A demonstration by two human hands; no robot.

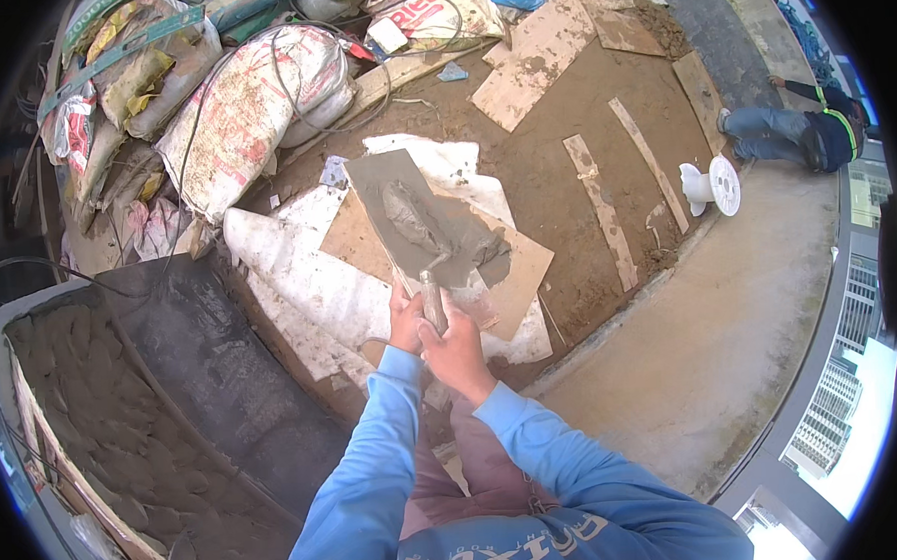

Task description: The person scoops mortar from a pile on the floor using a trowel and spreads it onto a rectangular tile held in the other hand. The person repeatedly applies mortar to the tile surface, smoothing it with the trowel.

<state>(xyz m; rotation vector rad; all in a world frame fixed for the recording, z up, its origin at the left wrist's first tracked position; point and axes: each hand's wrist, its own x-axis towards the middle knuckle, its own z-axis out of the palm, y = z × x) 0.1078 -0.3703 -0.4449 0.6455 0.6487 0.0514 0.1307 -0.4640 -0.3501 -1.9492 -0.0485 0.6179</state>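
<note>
Wet grey mortar (pixel 411 217) covers a narrow board (pixel 374 228) in front of me. My left hand (pixel 406 320) is closed at the board's near end and appears to grip it, though its fingertips are hidden underneath. Just beside it, my right hand (pixel 455 348) wraps round the upright handle of a trowel (pixel 431 299). The trowel's blade is mostly lost in the mortar. Below the narrow board lies a wider plywood sheet (pixel 530 266), with more mortar near its middle, on a crumpled white sheet (pixel 298 277).
Stuffed sacks (pixel 261 113) are heaped at the far left. A mortar-filled trough (pixel 93 396) and a black sheet (pixel 228 380) lie near left. Wooden strips (pixel 601 213), a white spool (pixel 713 186) and a low concrete ledge (pixel 692 349) are rightward. Another person (pixel 802 132) stands far right.
</note>
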